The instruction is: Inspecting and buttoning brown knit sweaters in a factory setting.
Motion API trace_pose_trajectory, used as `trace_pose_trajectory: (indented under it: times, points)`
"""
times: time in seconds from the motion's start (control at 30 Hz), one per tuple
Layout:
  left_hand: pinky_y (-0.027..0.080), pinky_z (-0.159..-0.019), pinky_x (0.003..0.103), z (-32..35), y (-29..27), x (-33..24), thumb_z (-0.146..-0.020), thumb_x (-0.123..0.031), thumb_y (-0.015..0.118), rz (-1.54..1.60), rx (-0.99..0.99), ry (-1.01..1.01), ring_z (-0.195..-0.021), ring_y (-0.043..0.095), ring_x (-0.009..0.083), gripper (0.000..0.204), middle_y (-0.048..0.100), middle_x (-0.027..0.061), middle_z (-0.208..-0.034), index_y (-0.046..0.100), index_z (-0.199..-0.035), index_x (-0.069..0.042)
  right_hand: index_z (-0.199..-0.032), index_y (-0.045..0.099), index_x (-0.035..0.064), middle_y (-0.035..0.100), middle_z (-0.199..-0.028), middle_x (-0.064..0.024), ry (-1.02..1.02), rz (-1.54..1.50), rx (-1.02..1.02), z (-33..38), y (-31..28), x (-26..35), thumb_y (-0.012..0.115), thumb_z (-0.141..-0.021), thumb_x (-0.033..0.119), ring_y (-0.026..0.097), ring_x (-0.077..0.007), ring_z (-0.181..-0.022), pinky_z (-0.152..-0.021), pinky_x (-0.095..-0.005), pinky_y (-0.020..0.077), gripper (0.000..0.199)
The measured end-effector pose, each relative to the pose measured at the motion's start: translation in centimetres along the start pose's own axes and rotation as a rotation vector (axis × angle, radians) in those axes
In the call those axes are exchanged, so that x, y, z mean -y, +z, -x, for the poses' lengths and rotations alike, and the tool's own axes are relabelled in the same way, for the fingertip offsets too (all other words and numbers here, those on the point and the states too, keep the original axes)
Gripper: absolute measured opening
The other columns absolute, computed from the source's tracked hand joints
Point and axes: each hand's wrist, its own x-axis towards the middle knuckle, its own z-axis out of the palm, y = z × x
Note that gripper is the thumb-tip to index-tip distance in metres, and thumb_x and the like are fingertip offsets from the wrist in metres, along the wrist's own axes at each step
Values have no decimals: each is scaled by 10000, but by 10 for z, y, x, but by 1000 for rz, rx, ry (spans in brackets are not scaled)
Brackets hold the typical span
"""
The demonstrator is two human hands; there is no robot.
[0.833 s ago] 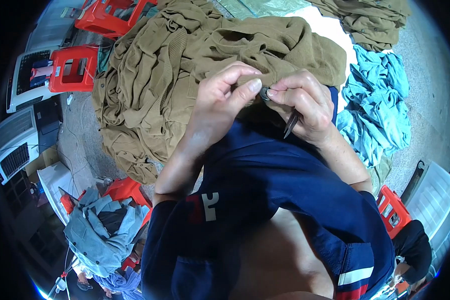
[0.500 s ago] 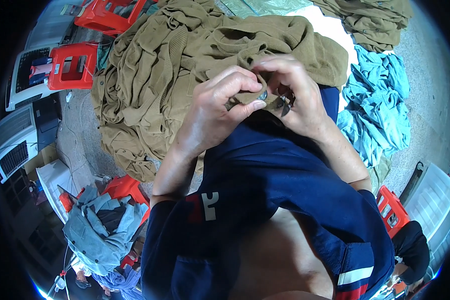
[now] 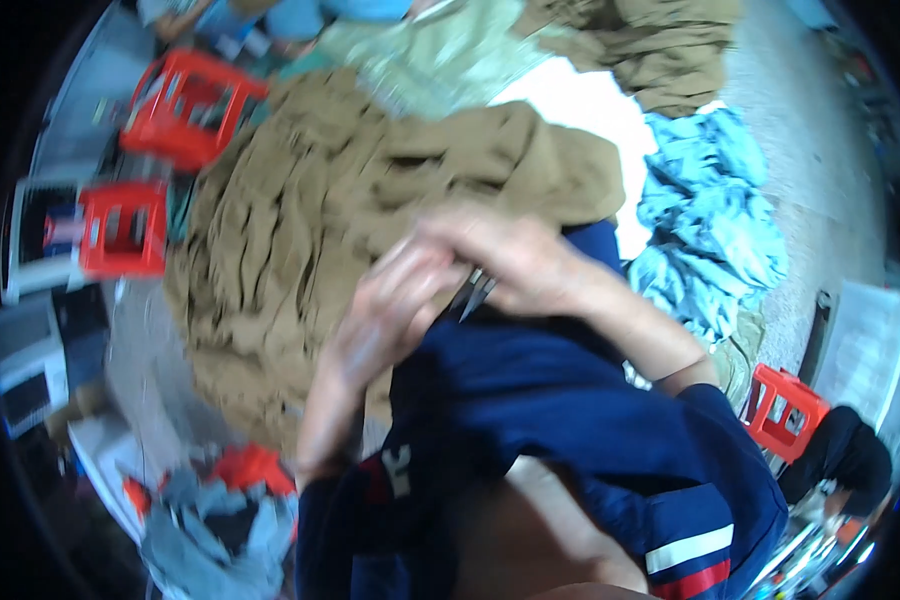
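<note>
My hands meet above my lap at the near edge of a heap of brown knit garments (image 3: 300, 200). Small pointed metal blades, like those of thread snips (image 3: 478, 294), stick out below my right hand (image 3: 515, 258), which is closed around them. My left hand (image 3: 395, 305) lies against the right one, with its fingers bent and smeared by motion. Whether it pinches any cloth does not show. Brown knit cloth spreads just beyond both hands, and its part between them is hidden.
Light blue garments (image 3: 710, 220) lie to the right beside a white sheet (image 3: 580, 100). Red stools (image 3: 125, 230) stand at the left, and another red stool (image 3: 785, 412) at the lower right. Grey-blue clothes (image 3: 215, 540) are piled lower left. A person in dark clothes (image 3: 840, 460) is at the far right.
The view has shifted and blurred. My hands have come together, lower and slightly left in the picture; the buttoned brown edge they held no longer shows between them.
</note>
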Motion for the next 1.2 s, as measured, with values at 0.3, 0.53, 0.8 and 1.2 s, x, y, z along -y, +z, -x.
trace_pose_trajectory:
  times: [0.3, 0.53, 0.8, 1.2]
  points:
    - [467, -706, 291, 15, 19, 4, -759, 94, 649, 71, -261, -182, -786, 593, 225, 193, 638, 128, -922, 601, -928, 15, -800, 496, -2, 536, -762, -181, 175, -204, -201, 22, 34, -6, 683, -746, 64, 560, -423, -733, -599, -450, 438, 205]
    - [463, -631, 318, 5, 32, 20, -747, 132, 643, -119, -431, 0, -702, 574, 278, 206, 625, 147, -857, 573, -899, 10, -828, 500, 16, 563, -783, -187, 180, -127, -256, 21, 43, -7, 686, -719, 84, 577, -416, -734, -609, -455, 453, 226]
    - [448, -627, 306, 20, 34, 27, -857, -6, 585, -68, -449, -190, -669, 552, 223, 85, 564, 106, -778, 530, -921, -3, -1063, 559, -1, 638, -939, -188, 268, -240, 594, 20, 17, -24, 653, -759, 107, 620, -379, -891, -747, -439, 477, 336]
    - [443, -689, 220, 146, 61, 136, -966, -120, 569, 372, -842, -1005, -785, 528, 78, 116, 559, -10, -857, 574, -1050, -39, -1133, 673, 169, 668, -1121, -62, 247, 1181, 651, -253, -226, -180, 627, -788, 192, 613, -257, -1002, -846, -388, 469, 349]
